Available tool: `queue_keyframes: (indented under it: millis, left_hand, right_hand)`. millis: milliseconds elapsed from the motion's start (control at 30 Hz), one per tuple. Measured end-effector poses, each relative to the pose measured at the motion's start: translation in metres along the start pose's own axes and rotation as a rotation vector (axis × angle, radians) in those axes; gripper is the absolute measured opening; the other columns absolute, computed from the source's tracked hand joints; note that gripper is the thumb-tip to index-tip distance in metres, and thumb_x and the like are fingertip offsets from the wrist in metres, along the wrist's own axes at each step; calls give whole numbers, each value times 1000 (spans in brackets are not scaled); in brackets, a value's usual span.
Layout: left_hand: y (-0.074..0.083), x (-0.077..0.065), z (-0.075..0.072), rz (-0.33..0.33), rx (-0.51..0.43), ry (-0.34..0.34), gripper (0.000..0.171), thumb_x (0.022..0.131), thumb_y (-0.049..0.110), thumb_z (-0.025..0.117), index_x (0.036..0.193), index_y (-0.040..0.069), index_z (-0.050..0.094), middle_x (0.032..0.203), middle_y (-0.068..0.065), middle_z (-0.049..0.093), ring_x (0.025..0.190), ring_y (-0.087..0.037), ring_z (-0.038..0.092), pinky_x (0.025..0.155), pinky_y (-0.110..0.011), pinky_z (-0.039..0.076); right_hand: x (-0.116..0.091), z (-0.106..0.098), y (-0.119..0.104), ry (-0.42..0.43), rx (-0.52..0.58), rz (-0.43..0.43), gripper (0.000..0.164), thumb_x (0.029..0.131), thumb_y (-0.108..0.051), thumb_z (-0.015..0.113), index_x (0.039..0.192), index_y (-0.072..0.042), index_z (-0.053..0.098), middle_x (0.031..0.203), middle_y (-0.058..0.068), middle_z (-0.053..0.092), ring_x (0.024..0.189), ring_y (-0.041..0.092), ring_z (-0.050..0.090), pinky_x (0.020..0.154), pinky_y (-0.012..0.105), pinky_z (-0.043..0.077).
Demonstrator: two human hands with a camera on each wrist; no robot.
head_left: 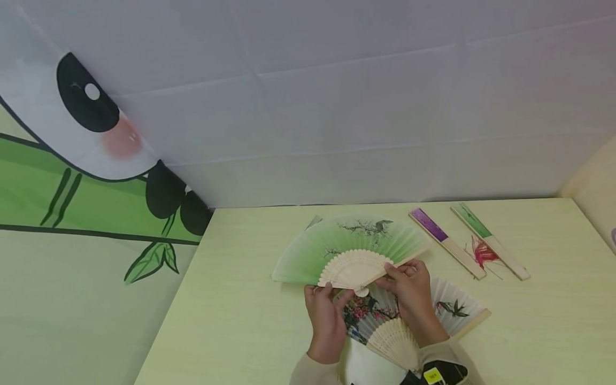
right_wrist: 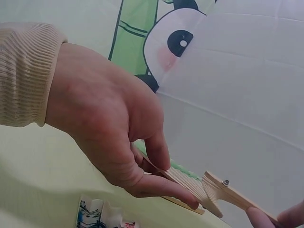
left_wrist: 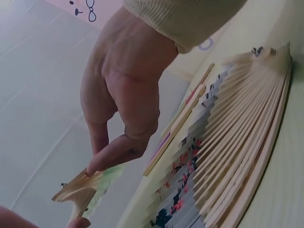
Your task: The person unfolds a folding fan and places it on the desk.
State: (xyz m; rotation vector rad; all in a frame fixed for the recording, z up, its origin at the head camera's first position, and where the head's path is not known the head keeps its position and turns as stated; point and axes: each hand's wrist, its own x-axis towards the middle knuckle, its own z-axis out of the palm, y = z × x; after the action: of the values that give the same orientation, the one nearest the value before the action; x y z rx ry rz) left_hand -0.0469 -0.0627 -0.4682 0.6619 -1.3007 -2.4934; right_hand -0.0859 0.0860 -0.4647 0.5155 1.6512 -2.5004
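Observation:
Both hands hold a green folding fan (head_left: 370, 230), spread wide, with a bare branch and bird painted on it and pale wooden ribs. My left hand (head_left: 327, 323) pinches its left outer stick near the pivot, fingers behind. With thumb and fingers, my right hand (head_left: 411, 286) grips the right outer stick. The pivot end (head_left: 361, 292) shows between the hands, and its metal pin is visible in the right wrist view. Below, partly hidden by my right hand and forearm, lies a spread white folding fan (left_wrist: 242, 137) with red flowers and dark leaves.
Two folded fans, one purple (head_left: 430, 224) and one green (head_left: 471, 219), lie at the table's back right. A red tassel (head_left: 483, 252) rests between them. Behind the held fan a small greenish tip (head_left: 314, 221) pokes out. A white sheet (head_left: 337, 176) hangs along the back edge.

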Motion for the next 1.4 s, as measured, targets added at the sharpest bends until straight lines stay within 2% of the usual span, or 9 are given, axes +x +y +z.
queue_keyframes:
  millis: [167, 333, 700, 900, 1100, 1300, 1400]
  left_hand:
    - [-2, -3, 2, 0, -18, 30, 31, 106, -3, 38, 137, -1, 36, 121, -16, 54, 91, -18, 60, 75, -33, 65]
    - [-5, -5, 4, -13, -18, 34, 39, 107, -3, 35, 146, -2, 30, 130, -22, 52, 100, -21, 63, 85, -39, 65]
    - [-9, -6, 6, -64, 8, 5, 39, 109, -3, 34, 146, -4, 24, 146, -29, 48, 115, -25, 64, 101, -52, 59]
    - [-9, -1, 7, -112, 23, -34, 40, 109, -5, 32, 147, -7, 20, 147, -35, 40, 120, -31, 60, 105, -55, 56]
    - [-8, 5, 7, -169, 87, -93, 34, 111, -1, 33, 143, -9, 24, 147, -35, 42, 124, -33, 58, 105, -48, 57]
    - [-5, 11, 7, -243, 110, -175, 46, 110, 13, 28, 146, -14, 34, 143, -32, 44, 131, -38, 56, 111, -47, 53]
    - [-3, 12, 7, -265, 100, -179, 49, 109, 16, 27, 147, -14, 35, 144, -32, 42, 134, -42, 54, 112, -49, 51]
  right_hand:
    - [-1, 0, 1, 18, 16, 8, 24, 107, 3, 54, 114, -1, 32, 93, 9, 47, 72, 13, 71, 75, 27, 65]
    - [-1, -3, 3, 28, 37, -2, 22, 107, 5, 52, 112, -1, 31, 97, 11, 45, 78, 13, 69, 77, 28, 65]
    - [-1, -11, 9, 63, 46, -17, 17, 108, 4, 48, 113, 3, 32, 114, 23, 47, 87, 10, 70, 82, 29, 65]
    - [2, -15, 9, 69, 49, -27, 12, 108, 6, 47, 114, 13, 39, 126, 32, 47, 90, 7, 71, 82, 29, 65]
    - [7, -20, 11, 62, 52, -18, 24, 109, 4, 45, 128, 18, 39, 136, 35, 43, 93, 7, 70, 85, 30, 64]
    - [16, -24, 14, 54, 29, -59, 41, 110, 4, 44, 145, 22, 34, 140, 37, 44, 100, 9, 71, 85, 30, 64]
    - [19, -26, 16, 44, 17, -60, 44, 110, 5, 43, 150, 20, 30, 145, 39, 41, 104, 10, 71, 85, 30, 64]
